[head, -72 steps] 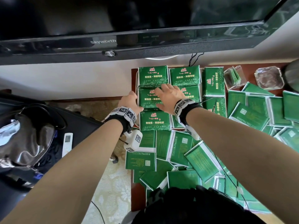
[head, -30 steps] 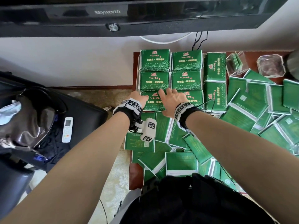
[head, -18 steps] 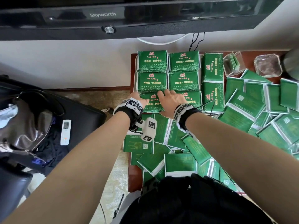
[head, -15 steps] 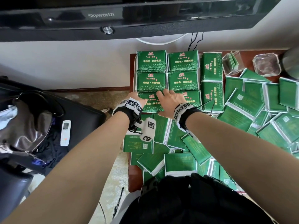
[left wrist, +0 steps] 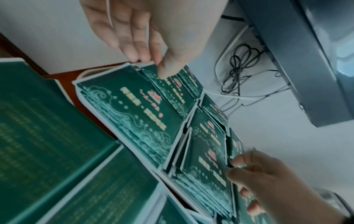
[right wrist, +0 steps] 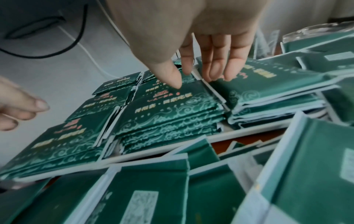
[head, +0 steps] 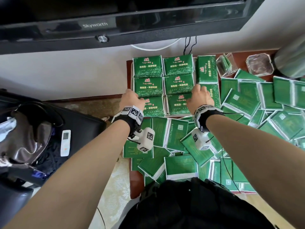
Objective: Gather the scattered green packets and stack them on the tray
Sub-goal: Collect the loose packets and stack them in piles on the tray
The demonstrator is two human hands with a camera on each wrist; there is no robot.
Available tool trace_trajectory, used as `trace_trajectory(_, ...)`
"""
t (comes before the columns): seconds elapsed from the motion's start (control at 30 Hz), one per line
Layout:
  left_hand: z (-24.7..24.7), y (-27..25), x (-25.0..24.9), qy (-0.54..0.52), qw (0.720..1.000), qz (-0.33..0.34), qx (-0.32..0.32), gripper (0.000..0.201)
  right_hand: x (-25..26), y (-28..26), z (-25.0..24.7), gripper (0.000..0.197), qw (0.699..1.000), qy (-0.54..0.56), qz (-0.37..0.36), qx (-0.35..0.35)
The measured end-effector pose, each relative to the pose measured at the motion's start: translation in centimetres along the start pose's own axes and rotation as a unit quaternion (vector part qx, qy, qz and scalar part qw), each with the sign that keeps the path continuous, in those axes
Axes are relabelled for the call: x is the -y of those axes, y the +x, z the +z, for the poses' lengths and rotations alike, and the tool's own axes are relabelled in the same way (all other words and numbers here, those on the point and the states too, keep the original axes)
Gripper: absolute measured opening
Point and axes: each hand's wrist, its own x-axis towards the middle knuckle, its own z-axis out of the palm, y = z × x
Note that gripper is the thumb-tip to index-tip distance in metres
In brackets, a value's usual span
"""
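Reddish wooden tabletop point(head: 135, 184) under a wall-mounted TV point(head: 115, 19), cables point(head: 189, 45) hanging behind. Loose green packets point(head: 181, 164) cover most of the near and right side, many face-down and overlapping. White tray point(right wrist: 249, 133) sits at the far left corner against the wall, its rim visible in both wrist views. On it: a two-wide, three-deep grid of packet stacks point(head: 163, 86), printed side up, plus a rotated column point(head: 207, 70) on the right edge, beside a clear acrylic holder point(head: 227, 65).

Step in hand, my read: squaring the stacks, not picking. To do it well, press inward from both outer edges together so layers line up flush and stay inside the rim; the near stacks show fanned edges in the right wrist view, so tap those sides too before adding more.

Left hand point(head: 131, 100): at the tray's left edge, fingers nearly straight, tips on the side of the left column, thumb resting on a top packet. Holds nothing.

Right hand point(head: 200, 96): fingers straight and pointing down, tips at the seam between the grid and the rotated column, thumb on the near-right stack top. Holds nothing; relaxed, pressing only.
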Motion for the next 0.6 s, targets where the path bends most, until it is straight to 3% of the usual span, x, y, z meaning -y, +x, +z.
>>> trace_trajectory(0.1,1.0,-1.3,-2.2,-0.074,0.993,0.072,0.052,0.020,-0.6,0.4,0.4,0.044,0.999,0.030,0.004,0.012)
trace_trajectory(0.2,2.2,-1.9,-4.1,-0.179,0.975,0.031,0.129,0.019,-0.7,0.5,0.5,0.041,0.998,0.062,0.012,0.011)
trace_trajectory(0.33,3.4,-1.6,-5.1,-0.200,0.960,-0.001,0.195,0.017,-0.4,0.7,0.4,0.038,0.995,0.096,0.024,0.014)
trace_trajectory(0.5,4.2,-1.3,-5.5,-0.213,0.946,-0.030,0.244,0.017,-0.2,0.8,0.4,0.035,0.992,0.118,0.040,0.017)
trace_trajectory(0.6,4.2,-1.3,-5.6,-0.198,0.952,-0.016,0.231,0.016,-0.1,0.7,0.3,0.036,0.992,0.121,0.040,0.020)
